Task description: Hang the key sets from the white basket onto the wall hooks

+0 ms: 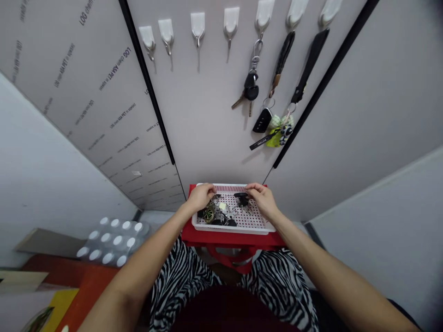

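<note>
A white perforated plastic basket (254, 221) rests on a red surface in front of me, with several keys and rings inside. My left hand (201, 197) reaches over its far left corner, fingers pinched together; what is between them, if anything, is too small to make out. Below those fingers lie a round gold-coloured key charm (209, 213) and a small pale yellow tag (222, 206). On the other side, my right hand (263, 200) is closed at the fingertips on a bunch of keys (242, 199) with black heads, inside the basket.
White hooks (230, 20) line the panel ahead. From the right-hand ones hang black car keys (251, 86), a key fob on a braided strap (262, 121) and a strap with a yellow-green charm (275, 137). Bottles with white caps (112, 240) stand at left, beside an orange-red surface (93, 286).
</note>
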{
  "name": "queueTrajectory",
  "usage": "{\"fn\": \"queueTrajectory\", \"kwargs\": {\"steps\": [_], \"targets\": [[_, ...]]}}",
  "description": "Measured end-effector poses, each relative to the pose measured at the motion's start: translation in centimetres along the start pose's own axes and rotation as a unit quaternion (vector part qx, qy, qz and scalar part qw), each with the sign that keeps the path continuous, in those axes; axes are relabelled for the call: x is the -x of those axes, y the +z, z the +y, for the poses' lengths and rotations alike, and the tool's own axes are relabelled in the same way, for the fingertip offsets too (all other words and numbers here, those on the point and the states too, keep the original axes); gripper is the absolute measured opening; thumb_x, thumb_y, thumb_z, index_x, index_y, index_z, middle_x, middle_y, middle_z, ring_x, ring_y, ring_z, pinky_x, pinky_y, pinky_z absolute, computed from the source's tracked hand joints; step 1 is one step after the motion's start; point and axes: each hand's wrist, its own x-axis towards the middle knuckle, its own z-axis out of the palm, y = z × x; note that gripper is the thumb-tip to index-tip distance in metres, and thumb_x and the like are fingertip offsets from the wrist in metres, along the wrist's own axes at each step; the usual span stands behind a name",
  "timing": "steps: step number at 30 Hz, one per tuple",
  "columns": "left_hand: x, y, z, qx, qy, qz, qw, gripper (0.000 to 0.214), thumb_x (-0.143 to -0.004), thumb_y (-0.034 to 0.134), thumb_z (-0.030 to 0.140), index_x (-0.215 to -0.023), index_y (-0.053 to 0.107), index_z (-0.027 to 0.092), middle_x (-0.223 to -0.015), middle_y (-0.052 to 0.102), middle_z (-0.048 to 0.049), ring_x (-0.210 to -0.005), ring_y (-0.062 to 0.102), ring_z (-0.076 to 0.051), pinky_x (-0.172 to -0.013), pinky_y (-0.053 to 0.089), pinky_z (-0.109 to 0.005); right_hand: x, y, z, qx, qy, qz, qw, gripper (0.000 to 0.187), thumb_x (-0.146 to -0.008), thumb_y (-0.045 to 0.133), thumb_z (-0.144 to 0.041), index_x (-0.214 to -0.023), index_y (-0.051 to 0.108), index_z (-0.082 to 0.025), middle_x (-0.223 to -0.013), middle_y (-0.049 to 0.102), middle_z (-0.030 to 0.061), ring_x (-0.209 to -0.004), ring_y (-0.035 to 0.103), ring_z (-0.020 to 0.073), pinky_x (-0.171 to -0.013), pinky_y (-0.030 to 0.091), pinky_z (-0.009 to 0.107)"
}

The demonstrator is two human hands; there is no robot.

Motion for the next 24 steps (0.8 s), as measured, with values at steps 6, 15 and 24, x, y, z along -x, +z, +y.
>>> {"fn": "queueTrajectory", "kwargs": {"steps": [6, 15, 24], "targets": [[-0.3, 0.2, -0.2, 0.033, -0.028, 0.012, 0.999, 0.016, -0.064, 0.039, 0.016, -0.072, 0.052, 0.016, -0.069, 0.055, 0.0006, -0.063, 0.047, -0.009, -0.058, 0.035, -0.018, 1.4, 0.2, -1.8, 0.299, -0.150, -0.057, 0.941, 0.017, -0.058, 0.045, -0.021, -0.070, 0.056, -0.016, -0.071, 0.054, 0.0037, -0.067, 0.046, 0.0128, -0.063, 0.035, 0.024], [0.2, 0.1, 0.6, -0.029, -0.040, 0.002, 0.999, 0.018, -0.065, 0.039, 0.016, -0.075, 0.053, 0.020, -0.077, 0.057, 0.0005, -0.069, 0.048, -0.011, -0.060, 0.035, -0.020, 3.1, 2.8, -1.9, 0.392, -0.130, -0.292, 0.863, 0.019, -0.059, 0.049, -0.034, -0.058, 0.059, -0.019, -0.047, 0.051, -0.0016, -0.044, 0.041, 0.0075, -0.042, 0.026, 0.018], [0.8, -0.1, 1.1, 0.061, -0.010, 0.031, 0.998, 0.023, -0.065, 0.037, 0.012, -0.080, 0.053, 0.017, -0.082, 0.054, -0.0012, -0.077, 0.047, -0.011, -0.071, 0.036, -0.022, 1.6, 0.8, -2.0, 0.159, -0.032, -0.213, 0.963, 0.011, -0.063, 0.042, -0.026, -0.058, 0.042, -0.016, -0.047, 0.046, -0.0048, -0.046, 0.045, 0.0069, -0.047, 0.034, 0.019]]}}
